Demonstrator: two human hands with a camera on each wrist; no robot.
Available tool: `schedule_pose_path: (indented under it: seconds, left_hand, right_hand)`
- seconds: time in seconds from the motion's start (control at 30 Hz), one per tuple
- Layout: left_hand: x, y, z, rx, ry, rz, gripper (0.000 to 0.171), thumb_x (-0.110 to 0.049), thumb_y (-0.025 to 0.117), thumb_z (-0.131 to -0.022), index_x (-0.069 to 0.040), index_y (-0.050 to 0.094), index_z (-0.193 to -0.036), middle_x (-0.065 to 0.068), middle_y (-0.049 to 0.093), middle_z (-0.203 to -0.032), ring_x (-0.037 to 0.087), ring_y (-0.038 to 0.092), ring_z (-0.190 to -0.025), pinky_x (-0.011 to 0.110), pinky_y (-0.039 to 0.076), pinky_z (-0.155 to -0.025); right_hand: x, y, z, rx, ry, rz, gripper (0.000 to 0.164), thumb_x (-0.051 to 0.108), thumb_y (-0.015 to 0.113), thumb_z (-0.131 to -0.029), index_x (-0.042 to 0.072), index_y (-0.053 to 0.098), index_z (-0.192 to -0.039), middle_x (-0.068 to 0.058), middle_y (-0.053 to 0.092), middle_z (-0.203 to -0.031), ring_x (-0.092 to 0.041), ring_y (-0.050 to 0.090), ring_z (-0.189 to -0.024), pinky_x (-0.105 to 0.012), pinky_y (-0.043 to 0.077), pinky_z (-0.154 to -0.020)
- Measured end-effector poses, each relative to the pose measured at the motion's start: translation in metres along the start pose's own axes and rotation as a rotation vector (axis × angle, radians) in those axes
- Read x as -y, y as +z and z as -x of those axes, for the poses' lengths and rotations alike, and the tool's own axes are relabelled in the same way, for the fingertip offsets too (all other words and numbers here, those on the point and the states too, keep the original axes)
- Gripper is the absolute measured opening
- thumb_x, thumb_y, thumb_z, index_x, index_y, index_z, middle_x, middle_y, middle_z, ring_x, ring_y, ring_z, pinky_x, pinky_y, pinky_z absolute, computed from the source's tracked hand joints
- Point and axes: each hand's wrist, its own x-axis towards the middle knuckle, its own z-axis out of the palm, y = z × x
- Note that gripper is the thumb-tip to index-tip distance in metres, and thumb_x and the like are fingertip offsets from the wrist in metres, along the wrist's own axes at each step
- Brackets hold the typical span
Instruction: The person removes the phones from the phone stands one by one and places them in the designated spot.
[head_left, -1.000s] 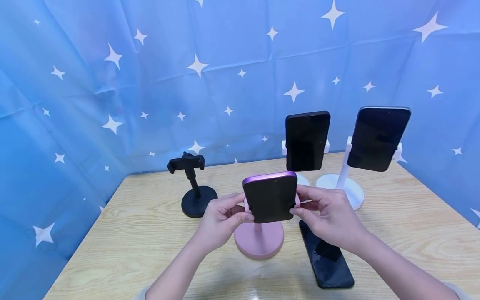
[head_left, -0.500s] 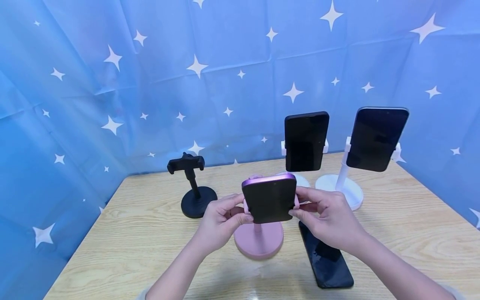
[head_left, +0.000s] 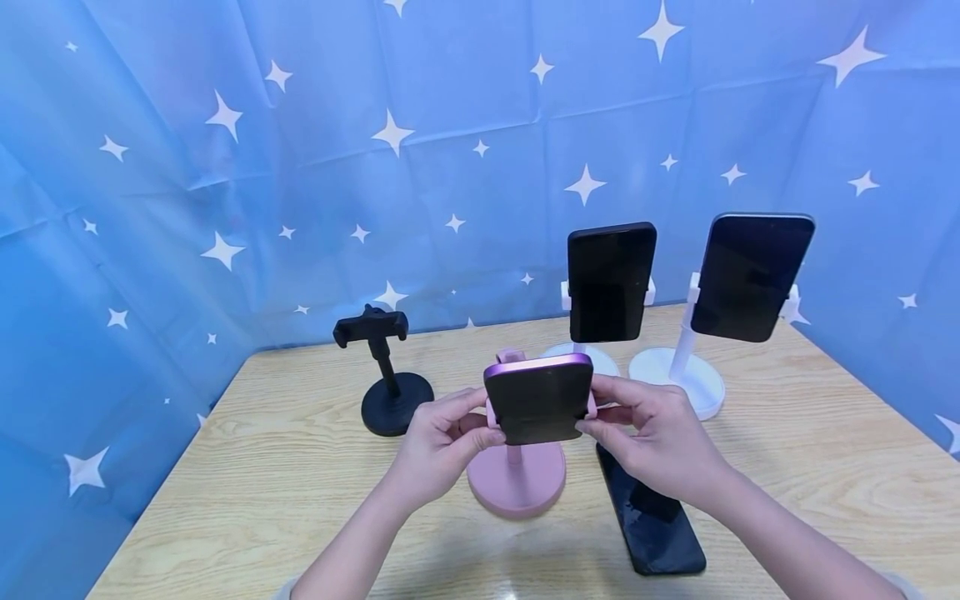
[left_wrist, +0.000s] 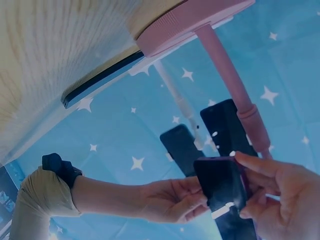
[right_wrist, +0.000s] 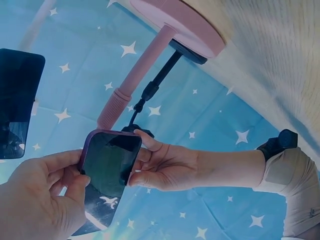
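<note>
The left hand (head_left: 442, 446) pinches the purple phone (head_left: 538, 404) at its 9 o'clock edge, the right hand (head_left: 660, 429) at 3 o'clock, fingers bent. The phone sits between the clamp arms of the pink stand (head_left: 517, 492). From it on the worktop (head_left: 262, 483), the black stand (head_left: 386, 371) is at 9 o'clock, white stands holding a black phone (head_left: 611, 283) and silver-edged phone (head_left: 752, 279) at 1 and 2, a flat phone (head_left: 663, 533) near 4.
</note>
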Motion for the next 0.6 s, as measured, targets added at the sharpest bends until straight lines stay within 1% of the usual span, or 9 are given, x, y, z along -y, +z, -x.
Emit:
schedule_pose_path:
  seconds: [0.1,0.17,0.23,0.33,0.4,0.47,0.5,0.57,0.6]
  left_hand:
    - [-0.002,-0.002,-0.001,0.003,0.006,-0.033,0.037,0.002,0.065,-0.081,0.014,0.055,-0.115,0.027,0.060,-0.108,0.017,0.067,-0.088,0.036,0.054,-0.070]
    - [-0.003,-0.005,-0.003,0.004,0.022,-0.068,0.044,0.008,0.067,-0.077,0.012,0.053,-0.118,0.025,0.059,-0.109,0.018,0.066,-0.092,0.036,0.054,-0.072]
    - [-0.005,-0.009,-0.006,0.012,0.025,-0.104,0.060,0.012,0.070,-0.071,0.007,0.048,-0.126,0.022,0.055,-0.118,0.021,0.060,-0.104,0.036,0.052,-0.079]
    - [-0.008,-0.014,-0.013,0.056,0.029,-0.168,0.083,0.010,0.075,-0.065,-0.003,0.037,-0.138,0.012,0.043,-0.135,0.024,0.044,-0.123,0.038,0.043,-0.095]
    - [-0.007,-0.017,-0.019,0.107,0.045,-0.183,0.088,0.004,0.077,-0.067,-0.008,0.031,-0.141,0.008,0.034,-0.142,0.025,0.035,-0.129,0.039,0.036,-0.102]
    - [-0.005,-0.019,-0.026,0.160,0.080,-0.180,0.083,-0.011,0.076,-0.073,-0.009,0.030,-0.142,0.009,0.031,-0.143,0.025,0.032,-0.130,0.041,0.032,-0.104]
    - [-0.003,-0.020,-0.029,0.183,0.103,-0.172,0.081,-0.019,0.075,-0.076,-0.011,0.030,-0.143,0.010,0.031,-0.143,0.025,0.032,-0.130,0.042,0.032,-0.104]
    - [0.002,-0.021,-0.034,0.227,0.178,-0.171,0.076,-0.032,0.070,-0.080,-0.014,0.031,-0.143,0.012,0.032,-0.142,0.028,0.031,-0.130,0.044,0.032,-0.104]
    - [0.004,-0.021,-0.036,0.241,0.196,-0.178,0.076,-0.033,0.070,-0.079,-0.015,0.032,-0.142,0.012,0.033,-0.142,0.027,0.031,-0.130,0.044,0.032,-0.103]
  right_hand:
    - [0.003,0.000,0.000,-0.018,-0.035,0.047,0.048,-0.014,0.073,-0.065,0.000,0.062,-0.109,-0.006,0.068,-0.097,-0.007,0.064,-0.083,-0.018,0.051,-0.071]
    - [0.007,0.000,-0.001,-0.047,-0.080,0.080,0.056,-0.011,0.074,-0.064,0.001,0.058,-0.116,-0.006,0.066,-0.106,-0.007,0.062,-0.092,-0.015,0.049,-0.077]
    - [0.013,0.002,-0.004,-0.093,-0.151,0.091,0.059,0.005,0.076,-0.072,0.000,0.049,-0.125,-0.008,0.059,-0.118,-0.009,0.058,-0.103,-0.014,0.045,-0.083]
    - [0.025,0.008,-0.009,-0.179,-0.284,0.121,0.066,0.029,0.067,-0.083,-0.004,0.037,-0.132,-0.017,0.044,-0.133,-0.017,0.046,-0.121,-0.016,0.040,-0.092]
    - [0.033,0.014,-0.015,-0.242,-0.395,0.141,0.066,0.039,0.056,-0.088,-0.007,0.035,-0.130,-0.025,0.036,-0.136,-0.026,0.042,-0.123,-0.020,0.038,-0.097]
    - [0.041,0.021,-0.019,-0.294,-0.468,0.189,0.061,0.038,0.055,-0.088,-0.004,0.038,-0.128,-0.028,0.033,-0.136,-0.034,0.038,-0.125,-0.022,0.037,-0.099]
    - [0.045,0.024,-0.022,-0.311,-0.501,0.207,0.058,0.037,0.055,-0.089,-0.001,0.039,-0.129,-0.029,0.032,-0.137,-0.038,0.036,-0.125,-0.027,0.035,-0.101]
    - [0.052,0.031,-0.028,-0.343,-0.552,0.241,0.053,0.034,0.056,-0.089,0.004,0.042,-0.131,-0.028,0.030,-0.138,-0.043,0.035,-0.123,-0.040,0.032,-0.103]
    - [0.055,0.034,-0.030,-0.352,-0.558,0.264,0.052,0.034,0.055,-0.089,0.006,0.043,-0.131,-0.028,0.030,-0.139,-0.045,0.033,-0.124,-0.044,0.030,-0.103]
